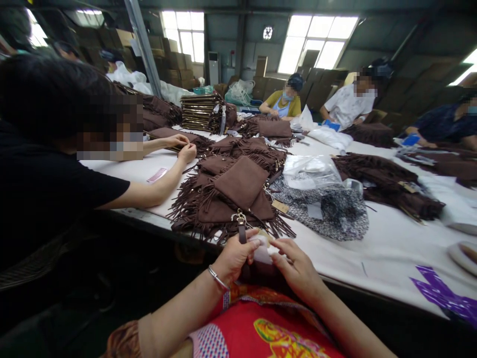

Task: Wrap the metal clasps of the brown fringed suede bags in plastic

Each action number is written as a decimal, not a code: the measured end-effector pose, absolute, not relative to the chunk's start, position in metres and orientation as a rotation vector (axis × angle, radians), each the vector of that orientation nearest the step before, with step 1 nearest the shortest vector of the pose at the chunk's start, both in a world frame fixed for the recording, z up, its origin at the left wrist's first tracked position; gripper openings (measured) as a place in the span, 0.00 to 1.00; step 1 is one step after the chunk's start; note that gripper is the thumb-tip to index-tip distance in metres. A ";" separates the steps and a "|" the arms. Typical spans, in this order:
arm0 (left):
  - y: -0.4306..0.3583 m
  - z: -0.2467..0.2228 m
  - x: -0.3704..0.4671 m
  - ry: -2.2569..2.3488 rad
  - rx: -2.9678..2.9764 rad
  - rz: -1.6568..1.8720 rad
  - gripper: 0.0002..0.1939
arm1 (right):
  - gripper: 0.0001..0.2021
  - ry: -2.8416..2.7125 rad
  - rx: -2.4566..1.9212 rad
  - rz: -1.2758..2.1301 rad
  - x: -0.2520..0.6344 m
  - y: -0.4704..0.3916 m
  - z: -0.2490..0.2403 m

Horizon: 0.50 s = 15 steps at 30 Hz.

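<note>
At the table's near edge, my left hand closes round a dark brown strap with a gold-coloured clasp at its top. The strap runs toward a fringed brown bag on top of a pile of similar bags. Between both hands is a thin white piece, paper or tissue, with a tan bit at its upper edge. My right hand pinches this white piece from the right, fingers bent. Something dark brown lies below the hands, partly hidden by them.
Right of the pile lies a black-and-white knitted item under a clear plastic bag. A purple plastic piece and a tape roll are at the right. A co-worker's arm rests on the table at left. Stacked bags stand behind.
</note>
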<state>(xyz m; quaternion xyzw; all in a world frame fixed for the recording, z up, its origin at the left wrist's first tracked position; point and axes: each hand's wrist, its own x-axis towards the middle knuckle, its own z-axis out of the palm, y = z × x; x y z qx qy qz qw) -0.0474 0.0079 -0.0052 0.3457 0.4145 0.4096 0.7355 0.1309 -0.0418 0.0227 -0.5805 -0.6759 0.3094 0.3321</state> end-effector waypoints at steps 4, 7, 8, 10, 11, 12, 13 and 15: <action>0.000 -0.004 -0.046 0.987 0.856 0.860 0.33 | 0.14 -1.706 -1.539 0.847 0.109 -0.022 0.016; -0.009 -0.002 -0.054 1.011 0.861 0.791 0.28 | 0.14 -1.599 -1.597 0.870 0.111 -0.022 0.010; -0.012 -0.001 -0.058 1.017 0.846 0.757 0.25 | 0.14 -1.568 -1.629 0.889 0.114 -0.024 0.008; -0.018 0.001 -0.069 1.005 0.822 0.674 0.20 | 0.15 -1.517 -1.684 0.940 0.121 -0.029 0.007; -0.020 0.002 -0.074 0.980 0.824 0.632 0.19 | 0.15 -1.499 -1.704 0.963 0.123 -0.031 0.007; -0.020 0.004 -0.080 0.943 0.831 0.598 0.18 | 0.14 -1.485 -1.718 0.980 0.124 -0.034 0.007; -0.020 0.006 -0.085 0.902 0.843 0.573 0.17 | 0.14 -1.473 -1.730 0.993 0.124 -0.036 0.007; -0.016 0.010 -0.093 0.831 0.862 0.564 0.17 | 0.13 -1.459 -1.749 1.007 0.121 -0.040 0.007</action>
